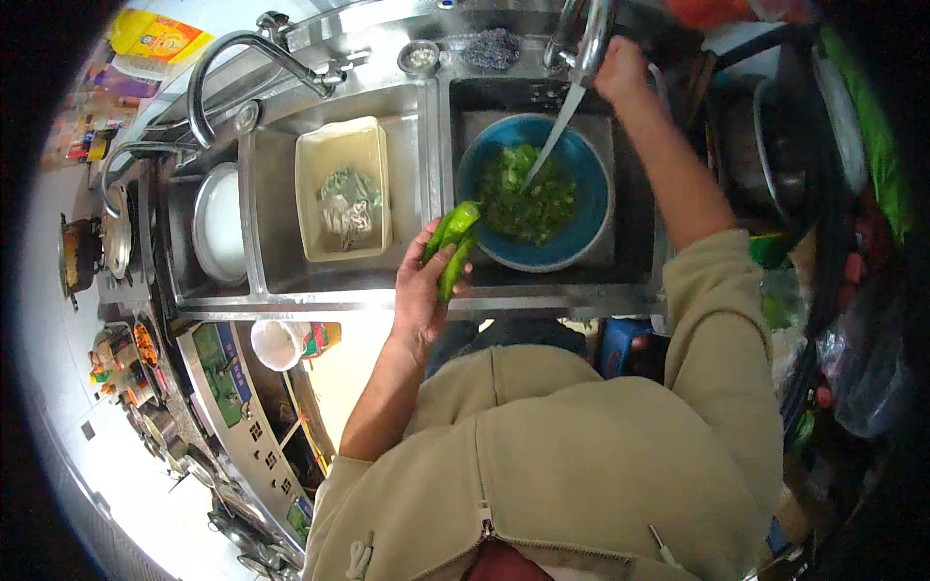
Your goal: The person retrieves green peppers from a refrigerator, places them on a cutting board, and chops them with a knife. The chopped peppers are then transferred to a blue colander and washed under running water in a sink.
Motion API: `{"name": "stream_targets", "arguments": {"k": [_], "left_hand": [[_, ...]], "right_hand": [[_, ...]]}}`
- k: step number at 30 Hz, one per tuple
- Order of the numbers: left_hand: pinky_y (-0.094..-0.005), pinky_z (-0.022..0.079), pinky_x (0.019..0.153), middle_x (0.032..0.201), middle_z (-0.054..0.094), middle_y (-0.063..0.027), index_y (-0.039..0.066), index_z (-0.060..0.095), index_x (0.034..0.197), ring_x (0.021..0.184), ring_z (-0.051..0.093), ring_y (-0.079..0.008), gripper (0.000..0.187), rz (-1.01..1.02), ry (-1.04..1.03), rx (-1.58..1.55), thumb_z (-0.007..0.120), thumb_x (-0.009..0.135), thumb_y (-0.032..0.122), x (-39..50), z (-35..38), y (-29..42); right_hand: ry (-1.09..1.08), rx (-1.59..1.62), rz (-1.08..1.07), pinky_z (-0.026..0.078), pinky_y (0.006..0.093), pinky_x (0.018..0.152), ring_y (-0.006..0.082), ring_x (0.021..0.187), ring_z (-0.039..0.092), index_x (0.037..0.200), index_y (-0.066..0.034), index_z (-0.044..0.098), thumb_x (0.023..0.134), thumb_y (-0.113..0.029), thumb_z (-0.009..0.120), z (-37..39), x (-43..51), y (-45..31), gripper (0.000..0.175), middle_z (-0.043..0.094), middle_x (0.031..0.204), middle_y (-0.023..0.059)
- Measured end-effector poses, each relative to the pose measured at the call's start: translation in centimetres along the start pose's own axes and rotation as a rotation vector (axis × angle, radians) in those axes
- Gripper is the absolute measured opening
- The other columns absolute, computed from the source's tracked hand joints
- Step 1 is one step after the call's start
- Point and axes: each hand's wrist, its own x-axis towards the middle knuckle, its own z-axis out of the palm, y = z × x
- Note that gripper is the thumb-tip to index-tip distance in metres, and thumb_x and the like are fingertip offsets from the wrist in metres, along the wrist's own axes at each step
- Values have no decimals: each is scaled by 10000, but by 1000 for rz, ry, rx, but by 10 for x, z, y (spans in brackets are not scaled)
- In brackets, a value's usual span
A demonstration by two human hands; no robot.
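My left hand is closed around several long green peppers, held over the front left rim of a blue bowl. Chopped greens lie in water inside that bowl, which stands in the right sink basin. From a chrome faucet, a stream of water runs down into the greens. My right hand is curled up against the faucet's right side. Its fingertips are partly hidden, so its grip there is unclear.
In the middle basin sits a cream plastic tub with pale mushroom-like pieces and greens. A white bowl stands in the left basin. Another curved faucet arches at the left. A scouring pad and a small metal cup rest on the back ledge.
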Motion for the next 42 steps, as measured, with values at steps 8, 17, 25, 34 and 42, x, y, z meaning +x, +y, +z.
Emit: {"name": "stream_targets", "arguments": {"k": [8,17,25,34,42], "left_hand": [[-266,470,579,1218,612,-115,115,404,1465,817,623,-205,484,-62,18,-123,538,1002,60,9,-2,-10],[-250,472,580,1241,609,-101,150,438,1453,828,625,-207,483,-84,36,-180,571,995,72,9,-14,-16],[-239,458,572,1272,589,-103,159,403,1476,830,614,-184,506,-23,222,-121,557,999,91,-6,-25,-11],[-242,463,580,1237,601,-99,176,409,1469,842,620,-188,499,-18,246,-87,554,1000,87,-12,-22,-9],[-233,452,583,1240,586,-92,161,397,1468,826,593,-172,489,-55,159,-97,525,1003,79,-4,-18,-9]], "right_hand": [[-11,-4,167,524,530,913,366,967,608,1036,7,555,930,-311,545,19,-19,26,336,603,1018,209],[-88,-38,-144,502,480,982,365,1144,618,1322,100,479,1017,-325,431,-13,-32,55,525,596,1302,252],[145,-1725,55,423,502,1036,370,1321,453,1461,-118,463,814,-581,721,-91,-109,231,837,416,1479,235],[-686,-1770,-405,308,632,1045,396,1340,376,1254,-174,679,758,-464,791,-98,-118,232,585,471,1430,137],[20,-2085,-176,515,484,920,437,1103,597,1450,-133,398,798,-113,771,-177,-153,140,752,420,1364,205]]}}
